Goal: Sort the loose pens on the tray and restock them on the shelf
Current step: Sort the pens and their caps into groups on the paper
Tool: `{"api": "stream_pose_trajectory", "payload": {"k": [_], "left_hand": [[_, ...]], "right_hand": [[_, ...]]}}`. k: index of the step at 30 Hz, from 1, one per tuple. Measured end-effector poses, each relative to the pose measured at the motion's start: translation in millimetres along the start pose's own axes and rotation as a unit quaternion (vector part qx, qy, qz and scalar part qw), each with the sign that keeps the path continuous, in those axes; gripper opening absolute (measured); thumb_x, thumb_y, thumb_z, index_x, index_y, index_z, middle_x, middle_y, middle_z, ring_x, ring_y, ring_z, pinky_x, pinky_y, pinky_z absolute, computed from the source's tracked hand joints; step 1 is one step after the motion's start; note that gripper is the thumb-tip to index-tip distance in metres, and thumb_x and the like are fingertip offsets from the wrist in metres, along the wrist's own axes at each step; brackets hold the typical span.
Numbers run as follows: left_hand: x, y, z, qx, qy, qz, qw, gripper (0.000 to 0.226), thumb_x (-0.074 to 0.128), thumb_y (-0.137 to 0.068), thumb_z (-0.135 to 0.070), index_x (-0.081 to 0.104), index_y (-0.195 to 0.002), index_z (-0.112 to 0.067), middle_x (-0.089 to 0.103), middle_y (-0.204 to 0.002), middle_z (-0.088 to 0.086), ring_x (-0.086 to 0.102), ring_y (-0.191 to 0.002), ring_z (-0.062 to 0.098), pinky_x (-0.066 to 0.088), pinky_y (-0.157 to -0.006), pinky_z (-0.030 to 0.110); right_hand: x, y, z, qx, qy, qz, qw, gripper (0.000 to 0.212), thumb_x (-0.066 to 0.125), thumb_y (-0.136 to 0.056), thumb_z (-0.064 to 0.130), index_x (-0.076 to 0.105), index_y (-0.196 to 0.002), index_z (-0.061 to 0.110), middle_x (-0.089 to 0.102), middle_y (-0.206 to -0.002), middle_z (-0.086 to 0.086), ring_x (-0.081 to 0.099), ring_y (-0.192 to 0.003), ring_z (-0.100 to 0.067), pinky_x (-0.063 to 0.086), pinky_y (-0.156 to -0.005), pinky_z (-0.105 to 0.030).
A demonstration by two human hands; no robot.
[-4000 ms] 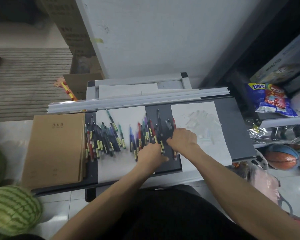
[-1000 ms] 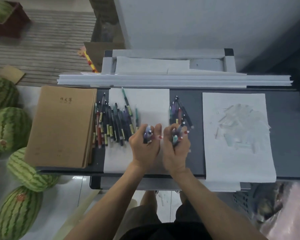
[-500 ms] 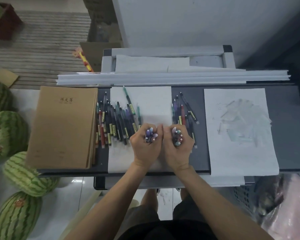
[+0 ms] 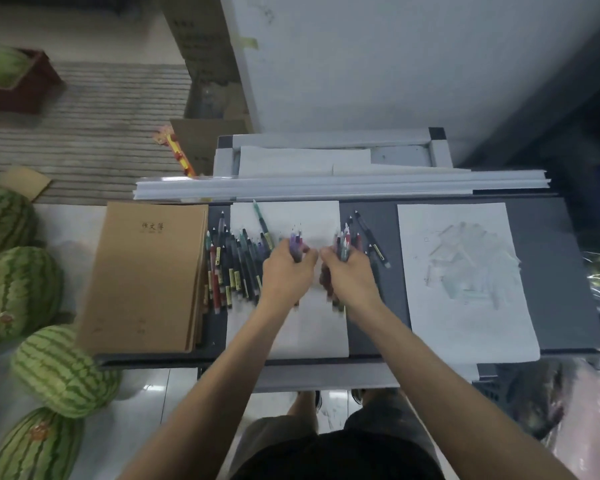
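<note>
Loose pens [image 4: 234, 271]: a row lying side by side, tips toward the top of the frame, left of centre on the dark grey tray [image 4: 551, 271] that spans the middle of the frame. The row rests partly on the bare tray and partly on the middle white sheet [image 4: 312, 327], just beside the stack of brown notebooks [image 4: 146, 275]. One green pen [image 4: 260, 220] lies apart above the row, tilted. Purple bundle [image 4: 296, 243]: your left hand [image 4: 286, 271] grasps it with fingers curled round it, tips sticking out beyond the knuckles. Mixed-colour bundle [image 4: 343, 243]: clenched the same way in your right hand [image 4: 349, 277]. Both fists sit close together over the middle sheet, and motion blur hides the lower ends of the bundles. Remainder: a few dark pens [image 4: 373, 240] on the bare tray just right of your right hand. Other items: a second white sheet [image 4: 465, 323] with grey smudges on the right part of the tray; long white strips [image 4: 326, 187] along the tray's far edge; watermelons [image 4: 21, 289] on the floor at the left edge of the frame; one more in a red crate [image 4: 32, 91] at upper left; cardboard boxes [image 4: 201, 46] at top centre, left of a pale wall [image 4: 395, 64].
</note>
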State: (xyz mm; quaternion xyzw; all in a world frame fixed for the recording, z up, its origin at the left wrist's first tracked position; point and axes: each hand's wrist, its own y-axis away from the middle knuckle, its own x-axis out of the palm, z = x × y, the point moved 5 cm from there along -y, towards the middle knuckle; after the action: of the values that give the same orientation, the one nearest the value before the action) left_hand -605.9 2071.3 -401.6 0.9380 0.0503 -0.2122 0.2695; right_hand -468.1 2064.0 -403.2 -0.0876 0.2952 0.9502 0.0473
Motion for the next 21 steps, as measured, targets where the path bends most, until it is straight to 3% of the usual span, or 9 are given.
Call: {"api": "stream_pose_trajectory", "payload": {"k": [2, 4, 7, 10, 13, 18, 21], "left_hand": [[-2.5, -8.8, 3.4, -0.036, -0.041, 0.04, 0.998, 0.013, 0.064, -0.097, -0.029, 0.061, -0.104, -0.019, 0.07, -0.101, 0.006, 0.072, -0.09, 0.028, 0.061, -0.088, 0.049], [-5.5, -14.0, 5.2, -0.053, -0.065, 0.055, 0.995, 0.016, 0.063, -0.095, -0.027, 0.059, -0.105, -0.017, 0.069, -0.104, 0.01, 0.074, -0.09, 0.031, 0.062, -0.087, 0.049], [-7.4, -16.2, 3.2, -0.051, -0.096, 0.049, 0.993, 0.016, 0.063, -0.094, -0.022, 0.058, -0.106, -0.012, 0.068, -0.105, 0.013, 0.075, -0.086, 0.033, 0.064, -0.081, 0.048], [-7.1, -9.8, -5.9, -0.025, -0.135, 0.014, 0.99, 0.017, 0.065, -0.094, -0.016, 0.057, -0.109, -0.012, 0.067, -0.102, 0.013, 0.072, -0.085, 0.031, 0.063, -0.078, 0.047], [-3.6, -2.6, -8.4, 0.003, -0.137, -0.018, 0.99, 0.02, 0.066, -0.094, -0.014, 0.054, -0.11, -0.015, 0.066, -0.094, 0.011, 0.071, -0.077, 0.032, 0.062, -0.072, 0.048], [0.1, 5.1, -5.0, 0.007, -0.124, -0.06, 0.99, 0.022, 0.068, -0.094, -0.012, 0.057, -0.113, -0.016, 0.067, -0.098, 0.005, 0.067, -0.088, 0.027, 0.055, -0.076, 0.039], [0.5, 8.3, -1.3, 0.013, -0.115, -0.072, 0.991, 0.023, 0.069, -0.092, -0.012, 0.059, -0.112, -0.016, 0.068, -0.1, 0.004, 0.066, -0.089, 0.023, 0.056, -0.078, 0.039]], "right_hand": [[-0.7, -9.0, 4.4, 0.025, 0.023, 0.021, 0.999, 0.024, 0.057, -0.098, 0.018, 0.063, -0.075, 0.013, 0.065, -0.06, -0.004, 0.063, -0.052, -0.019, 0.046, -0.047, -0.028], [0.7, -16.8, 8.0, 0.028, 0.044, 0.036, 0.998, 0.021, 0.057, -0.092, 0.009, 0.065, -0.073, 0.013, 0.065, -0.06, -0.003, 0.065, -0.059, -0.023, 0.051, -0.054, -0.033], [4.8, -25.6, 4.0, 0.038, 0.088, 0.038, 0.995, 0.013, 0.058, -0.088, 0.004, 0.068, -0.081, 0.008, 0.07, -0.069, -0.009, 0.066, -0.06, -0.024, 0.051, -0.05, -0.029], [10.9, -37.3, -4.6, 0.028, 0.131, 0.008, 0.991, 0.012, 0.06, -0.093, 0.016, 0.068, -0.095, 0.006, 0.075, -0.088, -0.011, 0.073, -0.079, -0.026, 0.058, -0.068, -0.035], [15.0, -38.7, -4.4, -0.012, 0.153, -0.026, 0.988, 0.017, 0.058, -0.1, 0.027, 0.062, -0.101, 0.011, 0.073, -0.092, -0.009, 0.071, -0.081, -0.027, 0.06, -0.073, -0.04], [18.7, -20.3, -2.2, -0.14, 0.139, -0.056, 0.979, 0.014, 0.058, -0.105, 0.025, 0.057, -0.103, 0.011, 0.061, -0.079, 0.004, 0.058, -0.068, -0.01, 0.042, -0.066, -0.027], [22.7, -15.4, -7.8, -0.171, 0.103, -0.062, 0.978, 0.01, 0.059, -0.104, 0.023, 0.059, -0.11, 0.014, 0.062, -0.084, 0.012, 0.06, -0.073, 0.003, 0.044, -0.069, -0.018]]}}
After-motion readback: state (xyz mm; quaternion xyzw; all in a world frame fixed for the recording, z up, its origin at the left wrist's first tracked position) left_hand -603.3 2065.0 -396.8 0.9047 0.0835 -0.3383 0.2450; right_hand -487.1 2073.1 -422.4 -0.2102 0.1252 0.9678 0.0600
